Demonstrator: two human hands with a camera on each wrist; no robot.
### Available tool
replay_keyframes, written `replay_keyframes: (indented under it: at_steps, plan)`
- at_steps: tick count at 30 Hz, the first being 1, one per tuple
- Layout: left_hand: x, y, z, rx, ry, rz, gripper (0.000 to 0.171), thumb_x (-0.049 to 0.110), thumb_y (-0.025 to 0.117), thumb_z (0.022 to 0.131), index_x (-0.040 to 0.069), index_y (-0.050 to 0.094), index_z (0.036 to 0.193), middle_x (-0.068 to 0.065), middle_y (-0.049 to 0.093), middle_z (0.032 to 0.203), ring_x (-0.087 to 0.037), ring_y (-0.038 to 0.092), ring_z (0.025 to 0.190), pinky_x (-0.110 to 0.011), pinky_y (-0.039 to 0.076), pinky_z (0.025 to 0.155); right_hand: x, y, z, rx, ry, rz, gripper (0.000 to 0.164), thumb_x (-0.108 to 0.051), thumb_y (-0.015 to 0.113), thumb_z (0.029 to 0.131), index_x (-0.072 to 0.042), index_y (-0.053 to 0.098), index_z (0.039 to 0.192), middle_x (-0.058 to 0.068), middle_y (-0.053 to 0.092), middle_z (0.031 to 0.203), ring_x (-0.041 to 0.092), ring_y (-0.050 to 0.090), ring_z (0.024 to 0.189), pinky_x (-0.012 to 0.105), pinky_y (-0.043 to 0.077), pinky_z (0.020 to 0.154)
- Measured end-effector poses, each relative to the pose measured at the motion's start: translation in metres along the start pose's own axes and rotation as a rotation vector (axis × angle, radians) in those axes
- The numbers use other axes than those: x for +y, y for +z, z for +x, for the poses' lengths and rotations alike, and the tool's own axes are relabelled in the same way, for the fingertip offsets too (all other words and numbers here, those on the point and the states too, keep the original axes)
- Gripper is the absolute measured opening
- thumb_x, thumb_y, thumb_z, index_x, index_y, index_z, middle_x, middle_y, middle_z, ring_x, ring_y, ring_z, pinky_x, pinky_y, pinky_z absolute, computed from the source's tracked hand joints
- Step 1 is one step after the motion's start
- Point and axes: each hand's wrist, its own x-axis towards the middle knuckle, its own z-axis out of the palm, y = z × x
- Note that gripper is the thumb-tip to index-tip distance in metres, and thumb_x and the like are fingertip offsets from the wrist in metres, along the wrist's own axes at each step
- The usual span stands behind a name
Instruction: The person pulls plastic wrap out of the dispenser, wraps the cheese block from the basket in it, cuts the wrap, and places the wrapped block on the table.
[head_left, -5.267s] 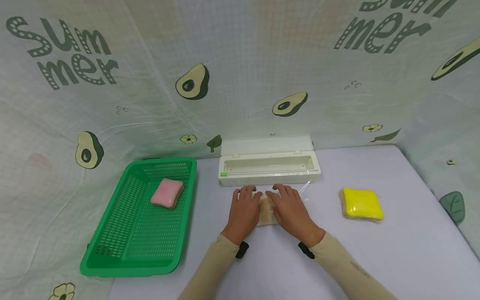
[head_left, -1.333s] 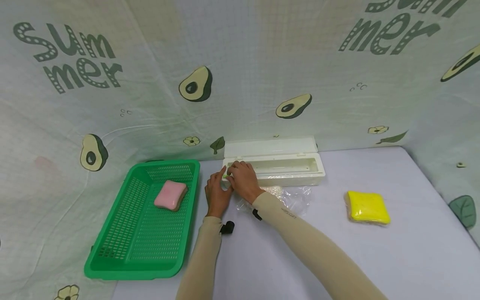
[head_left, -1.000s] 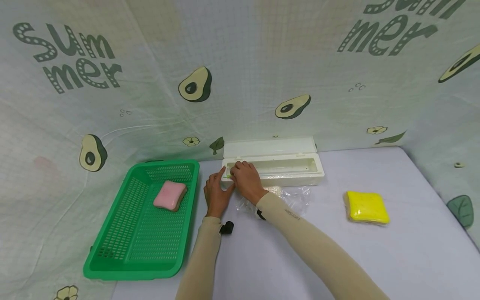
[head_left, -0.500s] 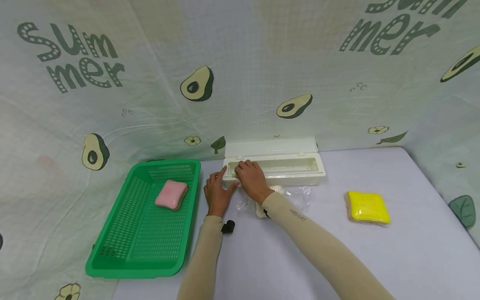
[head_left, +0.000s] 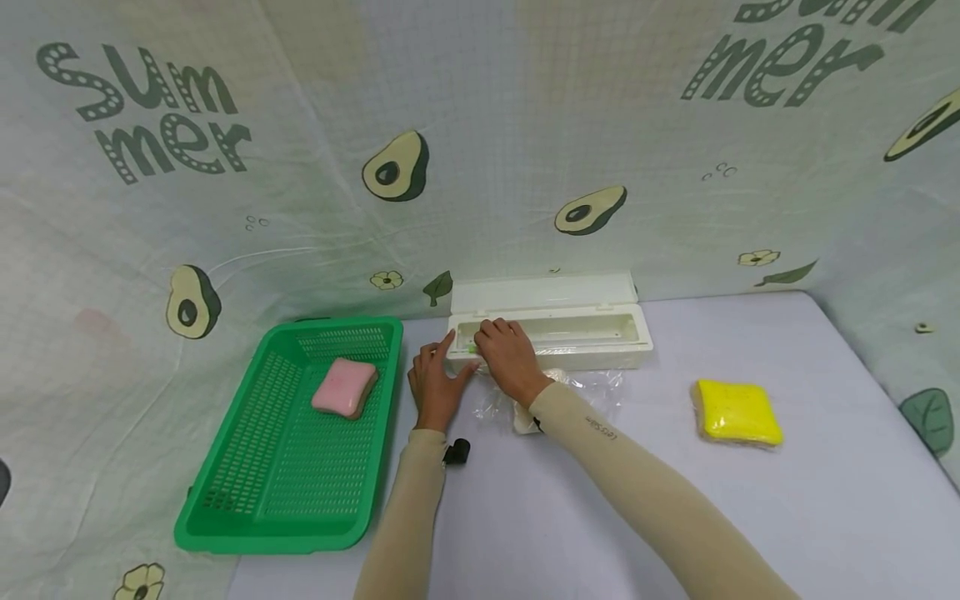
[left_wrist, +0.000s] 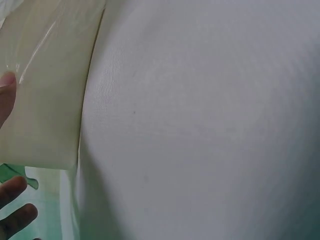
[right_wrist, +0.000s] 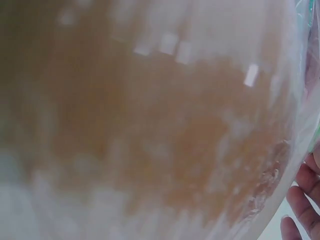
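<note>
Noted: green slider (head_left: 472, 350) at 9 o'clock of right grip (head_left: 513, 358), apparently pinched in curled fingers. Lies near 9 o'clock end of white box (head_left: 581, 362), most length toward 3. Noted also: left grip (head_left: 437, 387), fingers spread apart, at box end.

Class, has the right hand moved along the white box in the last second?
Yes: the right hand has shifted rightward along the white box, farther from its left end.

The pale table (head_left: 840, 500) carries a green basket (head_left: 270, 543) at frame left, a white box (head_left: 592, 361) and clear film (head_left: 596, 394) at centre, a yellow block (head_left: 738, 412) at right.
</note>
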Motion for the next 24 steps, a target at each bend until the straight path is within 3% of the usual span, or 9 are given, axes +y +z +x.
replay_keyframes:
  at_steps: [6, 11, 19, 24]
  plan:
    - [0.0, 0.002, 0.001, -0.014, 0.003, -0.031, 0.077, 0.036, 0.087, 0.088, 0.02, 0.055, 0.156, -0.018, 0.058, 0.133, -0.04, 0.053, 0.122, -0.059, 0.036, 0.108, -0.003, 0.002, 0.003, -0.042, 0.054, 0.059, 0.008, -0.019, 0.072, 0.101, -0.011, 0.072, 0.102, 0.004, 0.066, 0.107, 0.024, 0.061, 0.105, 0.039, 0.048, 0.096]
    - [-0.001, 0.005, 0.0, 0.009, 0.002, -0.04, 0.074, 0.025, 0.089, 0.088, 0.02, 0.057, 0.154, -0.018, 0.06, 0.132, -0.039, 0.055, 0.119, -0.057, 0.039, 0.103, -0.012, 0.005, 0.012, -0.101, 0.036, 0.108, 0.014, -0.019, 0.068, 0.104, -0.006, 0.072, 0.107, 0.008, 0.067, 0.112, 0.027, 0.061, 0.108, 0.041, 0.048, 0.098]
    - [0.002, 0.007, -0.002, 0.004, 0.0, -0.022, 0.074, 0.027, 0.089, 0.088, 0.022, 0.056, 0.155, -0.017, 0.059, 0.131, -0.039, 0.054, 0.12, -0.057, 0.039, 0.103, -0.01, 0.001, 0.012, -0.112, 0.022, 0.003, 0.015, -0.021, 0.069, 0.103, -0.008, 0.074, 0.108, 0.005, 0.067, 0.112, 0.023, 0.06, 0.108, 0.038, 0.048, 0.098]
    - [0.001, 0.004, -0.001, 0.035, 0.008, 0.005, 0.075, 0.034, 0.089, 0.087, 0.022, 0.058, 0.154, -0.018, 0.06, 0.128, -0.04, 0.055, 0.117, -0.058, 0.039, 0.102, 0.0, 0.002, 0.006, -0.055, -0.022, -0.017, 0.01, -0.017, 0.07, 0.1, -0.008, 0.073, 0.103, 0.005, 0.065, 0.11, 0.024, 0.06, 0.108, 0.038, 0.047, 0.098]
